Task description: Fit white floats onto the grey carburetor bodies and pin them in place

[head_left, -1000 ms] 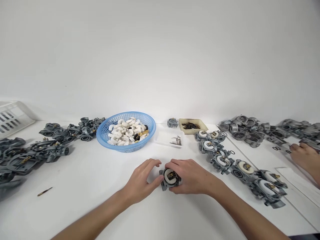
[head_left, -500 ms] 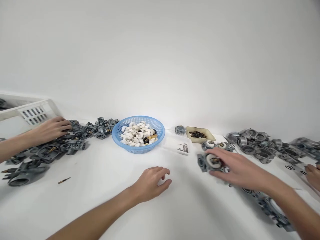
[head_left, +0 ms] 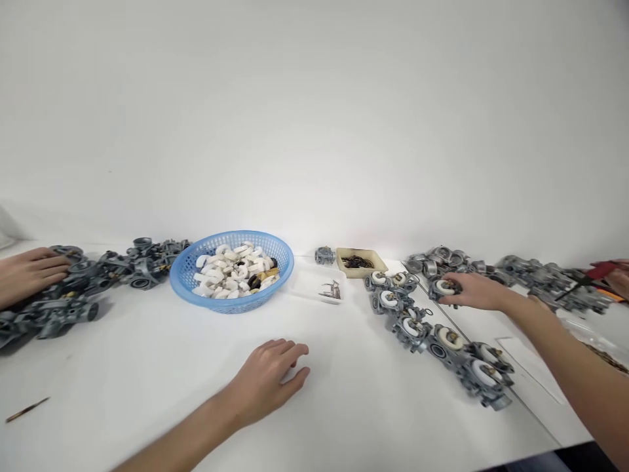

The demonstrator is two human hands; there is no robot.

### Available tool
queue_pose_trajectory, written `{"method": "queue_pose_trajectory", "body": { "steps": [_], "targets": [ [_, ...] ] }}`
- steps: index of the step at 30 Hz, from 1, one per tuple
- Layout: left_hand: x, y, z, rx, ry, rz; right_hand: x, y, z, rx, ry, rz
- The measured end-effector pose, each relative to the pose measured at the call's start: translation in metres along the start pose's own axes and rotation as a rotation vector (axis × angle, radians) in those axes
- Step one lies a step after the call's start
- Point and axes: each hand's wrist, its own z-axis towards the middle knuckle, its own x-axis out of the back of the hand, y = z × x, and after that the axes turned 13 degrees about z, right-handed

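White bench [head_left: 147, 367] is stretching out under a plain white wall, and everything is lying around the blue basket [head_left: 230, 270] as the marker. Nearest, in front of the basket, the left hand [head_left: 268, 379] is resting palm down on the bare top, its grip released and holding nothing. Right of the basket, a row of grey carburetors with white floats [head_left: 432, 328] is running away from the wall. At that row's far end the right hand [head_left: 474, 292] is reaching out, its grip closing around one carburetor [head_left: 443, 288] sitting on the bench. Left of the basket, another person's hand [head_left: 27, 273] is lying on a pile of grey castings [head_left: 73, 288]. Just right of the basket and nearer the wall, a beige tray [head_left: 358, 262] is holding dark rings.
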Motion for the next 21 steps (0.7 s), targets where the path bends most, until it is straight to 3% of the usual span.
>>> {"method": "queue_pose_trajectory", "body": {
  "steps": [6,12,21],
  "targets": [
    [0.0,0.0,-0.001,-0.018,-0.024,0.031,-0.036,0.031,0.018,-0.115,-0.081,0.051],
    [-0.003,-0.002,-0.001,-0.029,-0.044,0.018,-0.043,0.051,0.018,-0.219,-0.115,0.055],
    [-0.005,-0.004,0.0,-0.048,-0.029,0.012,-0.057,0.047,0.005,-0.176,-0.066,0.105]
  ]
}}
